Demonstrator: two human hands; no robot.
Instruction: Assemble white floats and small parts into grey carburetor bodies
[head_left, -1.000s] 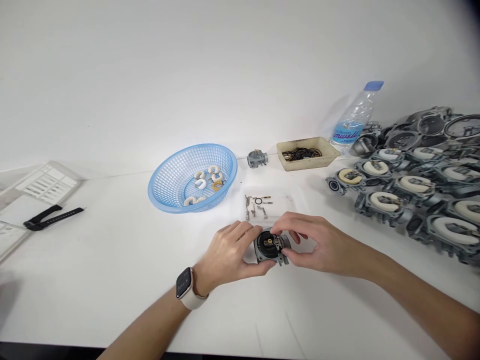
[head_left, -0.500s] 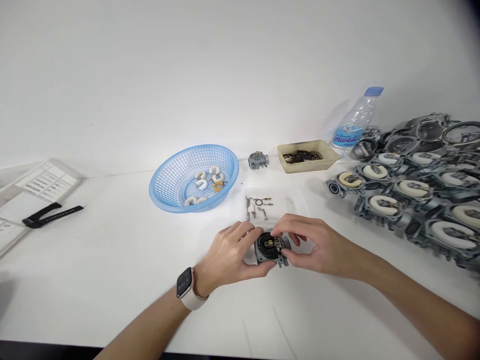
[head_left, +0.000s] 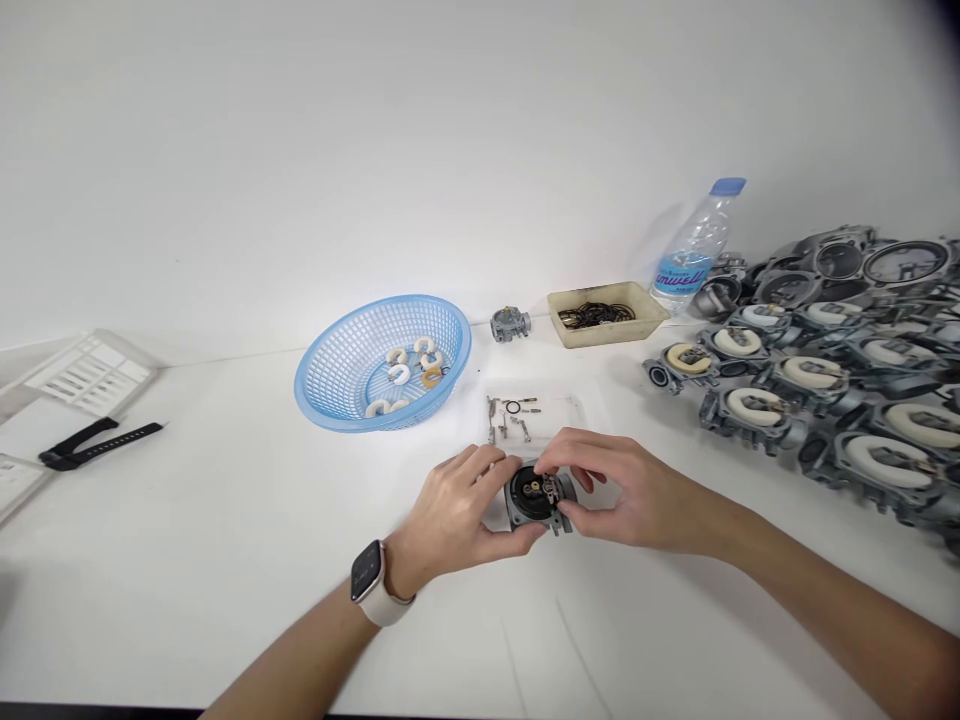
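Centrally, in the lower middle of the frame, a carburetor body (head_left: 531, 500) sits between two hands.
The left hand (head_left: 454, 510) clamps its left side between thumb and index finger; the right hand (head_left: 630, 490) sets curved thumb and fingertips against its right edge, and whether they pinch a small part cannot be told. The body is gray cast metal with a round black recess and brass-colored fittings. Above it, a shallow clear tray (head_left: 564, 416) contains slender metal parts (head_left: 525, 430) and one black O-ring. Left of center, a blue perforated plastic basket (head_left: 337, 362) contains smooth C-shaped floats (head_left: 399, 375), mostly white, one amber. Upper right of center, a beige rectangular tub (head_left: 616, 336) contains tangled black rings (head_left: 598, 315).
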